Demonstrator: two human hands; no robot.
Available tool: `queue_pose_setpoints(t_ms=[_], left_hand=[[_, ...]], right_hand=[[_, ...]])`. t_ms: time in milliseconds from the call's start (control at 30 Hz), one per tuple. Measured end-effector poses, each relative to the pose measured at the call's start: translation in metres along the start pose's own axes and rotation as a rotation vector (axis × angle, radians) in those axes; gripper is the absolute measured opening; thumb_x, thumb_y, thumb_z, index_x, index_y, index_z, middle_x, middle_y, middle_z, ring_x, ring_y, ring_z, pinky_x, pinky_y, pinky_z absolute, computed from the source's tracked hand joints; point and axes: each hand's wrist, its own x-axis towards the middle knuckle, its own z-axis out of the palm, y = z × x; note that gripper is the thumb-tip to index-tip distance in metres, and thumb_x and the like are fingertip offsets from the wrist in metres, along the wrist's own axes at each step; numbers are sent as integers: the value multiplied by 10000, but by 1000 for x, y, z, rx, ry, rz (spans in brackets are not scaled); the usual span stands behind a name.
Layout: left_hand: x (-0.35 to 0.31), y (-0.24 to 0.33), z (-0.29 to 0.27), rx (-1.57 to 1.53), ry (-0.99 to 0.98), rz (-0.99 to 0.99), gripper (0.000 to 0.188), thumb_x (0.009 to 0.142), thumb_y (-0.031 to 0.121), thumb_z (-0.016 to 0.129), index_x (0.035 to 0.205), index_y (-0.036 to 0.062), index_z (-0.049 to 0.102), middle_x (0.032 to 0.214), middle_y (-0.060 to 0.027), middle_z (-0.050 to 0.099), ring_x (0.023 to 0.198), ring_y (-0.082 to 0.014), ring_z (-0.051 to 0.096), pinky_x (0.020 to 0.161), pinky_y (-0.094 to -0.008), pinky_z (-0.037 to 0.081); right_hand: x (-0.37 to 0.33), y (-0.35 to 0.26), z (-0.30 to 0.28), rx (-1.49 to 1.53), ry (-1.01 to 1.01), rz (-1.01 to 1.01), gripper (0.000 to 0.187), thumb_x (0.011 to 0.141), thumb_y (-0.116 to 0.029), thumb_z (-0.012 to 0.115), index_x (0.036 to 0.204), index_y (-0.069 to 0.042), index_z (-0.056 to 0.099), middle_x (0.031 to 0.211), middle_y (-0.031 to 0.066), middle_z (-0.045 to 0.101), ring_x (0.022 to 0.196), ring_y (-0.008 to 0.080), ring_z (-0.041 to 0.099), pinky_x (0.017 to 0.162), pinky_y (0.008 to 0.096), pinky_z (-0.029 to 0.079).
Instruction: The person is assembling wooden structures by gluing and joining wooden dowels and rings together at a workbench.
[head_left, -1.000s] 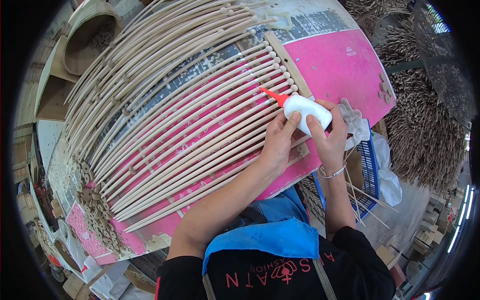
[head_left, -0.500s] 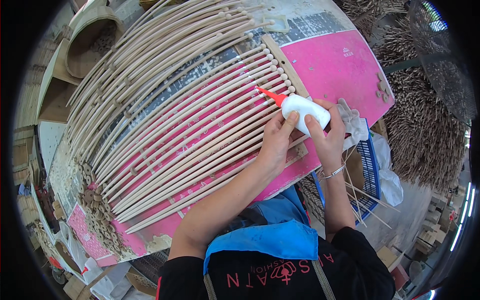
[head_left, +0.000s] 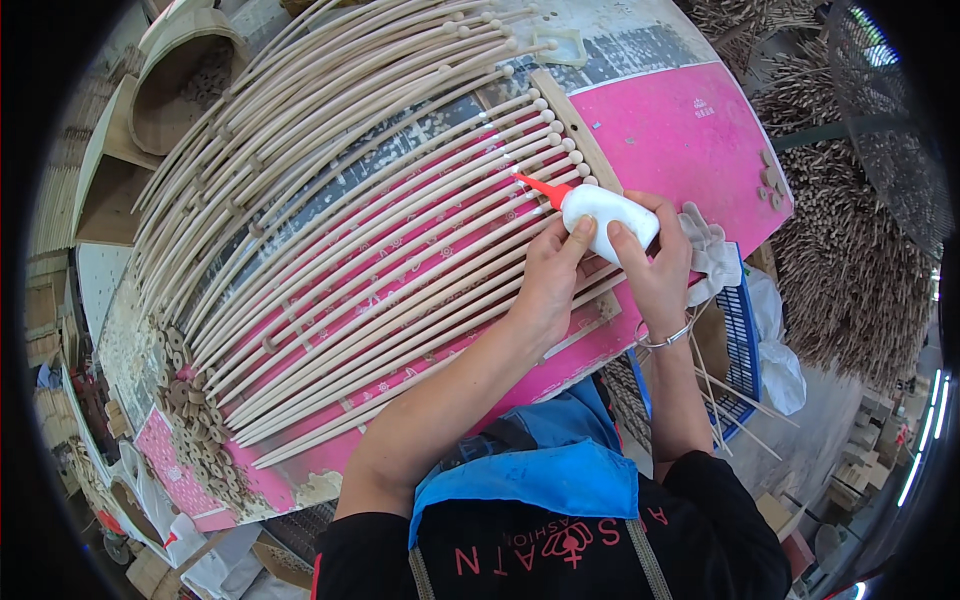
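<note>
Both hands hold a white squeeze bottle (head_left: 612, 220) with a red pointed nozzle (head_left: 545, 187), tilted so its tip points left and away from me. My left hand (head_left: 553, 268) is closed on the bottle's near side, thumb against its wall. My right hand (head_left: 655, 270) wraps the base end, its thumb beside the left one. The tip is at a row of thin wooden sticks (head_left: 400, 255) laid side by side, just left of their round ball ends (head_left: 563, 144). Small white dabs show on the sticks near the tip. Whether the tip touches a stick I cannot tell.
A wooden strip (head_left: 575, 125) lies along the ball ends, on a pink sheet (head_left: 680, 140). More sticks (head_left: 300, 120) lie beyond. Wooden rings (head_left: 195, 410) are heaped at the left end. A blue basket (head_left: 738, 330) with sticks stands right, beside a pale glove (head_left: 712, 250).
The nozzle tip has shifted slightly farther from me along the row of sticks. Both hands keep their hold on the bottle; the whole view has moved a little.
</note>
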Motion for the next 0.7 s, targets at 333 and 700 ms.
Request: queue_pose_setpoints(t_ms=[333, 700], left_hand=[[-43, -44, 12, -39, -112, 0, 433, 1080, 294, 636, 1412, 27, 560, 1262, -75, 660, 1160, -155, 643, 1026, -344, 536], [-41, -57, 3, -31, -93, -46, 439, 1093, 308, 609, 1415, 14, 555, 1283, -74, 654, 1166, -155, 636, 1057, -358, 516]], right_hand=[[-57, -4, -46, -9, 15, 9, 428, 901, -182, 753, 1265, 8, 631, 1098, 107, 700, 975, 174, 669, 852, 312, 531], [-66, 6, -42, 17, 12, 61, 433, 880, -169, 766, 1249, 14, 631, 1085, 128, 712, 961, 194, 683, 841, 330, 534]])
